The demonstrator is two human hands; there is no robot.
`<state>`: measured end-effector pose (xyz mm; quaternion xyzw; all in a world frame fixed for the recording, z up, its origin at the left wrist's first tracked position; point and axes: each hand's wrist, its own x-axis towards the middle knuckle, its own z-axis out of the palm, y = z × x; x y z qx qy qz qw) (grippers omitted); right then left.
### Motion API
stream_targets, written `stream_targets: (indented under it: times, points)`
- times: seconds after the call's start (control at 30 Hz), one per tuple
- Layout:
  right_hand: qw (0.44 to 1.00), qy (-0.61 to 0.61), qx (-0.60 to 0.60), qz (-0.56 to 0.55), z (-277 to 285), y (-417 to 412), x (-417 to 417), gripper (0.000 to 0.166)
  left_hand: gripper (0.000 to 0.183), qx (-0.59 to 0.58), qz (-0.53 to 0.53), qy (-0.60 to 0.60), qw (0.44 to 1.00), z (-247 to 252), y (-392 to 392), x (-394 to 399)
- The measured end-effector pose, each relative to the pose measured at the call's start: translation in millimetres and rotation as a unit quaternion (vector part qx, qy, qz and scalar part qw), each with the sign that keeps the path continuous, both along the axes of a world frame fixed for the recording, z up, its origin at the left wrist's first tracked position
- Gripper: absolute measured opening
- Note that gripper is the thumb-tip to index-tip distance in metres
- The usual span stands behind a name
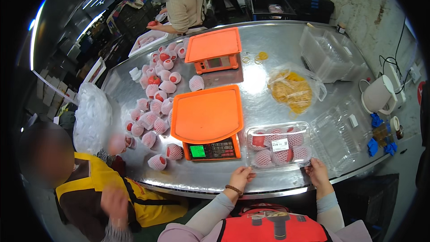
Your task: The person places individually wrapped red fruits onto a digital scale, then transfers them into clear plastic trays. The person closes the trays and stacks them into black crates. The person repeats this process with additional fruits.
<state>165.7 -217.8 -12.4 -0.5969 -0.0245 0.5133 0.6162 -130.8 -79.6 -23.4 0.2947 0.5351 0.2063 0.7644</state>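
Note:
A clear plastic clamshell box (pixel 278 171) lies flat before me, its lid over several tomatoes (pixel 263 158) in pink foam net sleeves. A printed label (pixel 280 145) is on the lid. My left hand (pixel 241 178) pinches the box's near left corner between thumb and fingers. At the near right corner, my right hand (pixel 316 172) grips the rim in the same way. Just left of the box stands an orange digital scale (pixel 207 114) with a bare tray and a lit green display.
Loose sleeved tomatoes (pixel 156 107) spread across the steel table (pixel 258 104) at left. Behind is a second orange scale (pixel 215 45). Rubber bands in a bag (pixel 291 89), stacked clear boxes (pixel 327 53), an open clamshell (pixel 339 134) and a white kettle (pixel 378 94) stand rightward. Co-workers (pixel 97 178) work nearby.

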Motion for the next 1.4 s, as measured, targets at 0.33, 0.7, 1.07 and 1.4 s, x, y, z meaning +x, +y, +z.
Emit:
stream_targets:
  times: [0.33,0.7,1.07,1.4]
  points:
    - [0.998,0.026,0.055,-0.001,1.4,-5.8,-14.1,0.005,0.015,0.046,0.037,-0.015,0.998,0.9,5.4,1.4]
    - [0.980,-0.133,0.149,0.022,120.5,-29.8,-62.4,0.008,0.010,0.169,0.004,-0.158,0.973,114.1,11.1,-45.6]
    - [0.936,-0.180,0.227,0.200,76.8,196.2,-149.0,0.016,0.012,0.333,0.129,-0.072,0.931,71.6,204.7,-163.1]
    - [0.745,-0.622,-0.233,0.061,-20.3,207.8,30.9,0.027,0.018,0.312,0.226,0.076,0.920,73.9,137.5,-211.2]
